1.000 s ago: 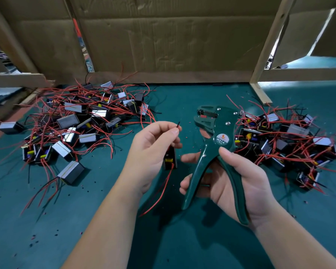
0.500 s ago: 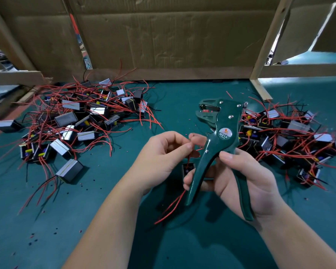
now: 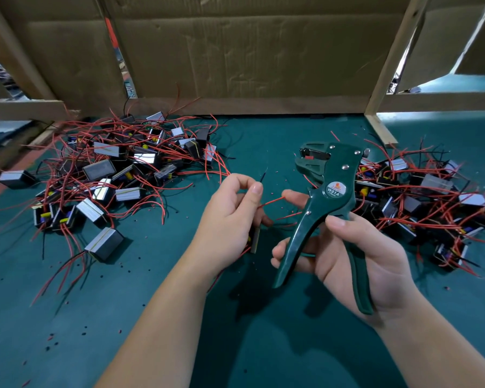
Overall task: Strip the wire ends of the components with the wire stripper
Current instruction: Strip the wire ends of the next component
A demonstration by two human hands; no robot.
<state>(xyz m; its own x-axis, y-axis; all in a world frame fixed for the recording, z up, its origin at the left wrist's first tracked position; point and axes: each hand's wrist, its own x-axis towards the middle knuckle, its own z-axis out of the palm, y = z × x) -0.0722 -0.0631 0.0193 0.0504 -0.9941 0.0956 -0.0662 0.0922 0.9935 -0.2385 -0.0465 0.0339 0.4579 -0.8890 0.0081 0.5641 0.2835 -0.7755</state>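
My right hand [image 3: 347,256] grips the handles of a dark green wire stripper [image 3: 328,197], jaws up and pointing left, handles spread. My left hand [image 3: 230,219] pinches the wires of one small black component [image 3: 254,239], which hangs below the fingers. A black wire end [image 3: 263,175] sticks up past my thumb. A red wire [image 3: 272,202] runs from my left fingers to my right index fingertip, below the stripper's jaws.
A pile of components with red and black wires [image 3: 109,175] lies on the green mat [image 3: 179,317] at left. A second pile [image 3: 426,203] lies at right behind the stripper. Cardboard walls and wooden rails [image 3: 235,103] close off the back. Insulation bits dot the mat.
My left hand has drawn away to the left of the stripper, and a red wire now stretches between my two hands. The stripper stays upright in my right hand.
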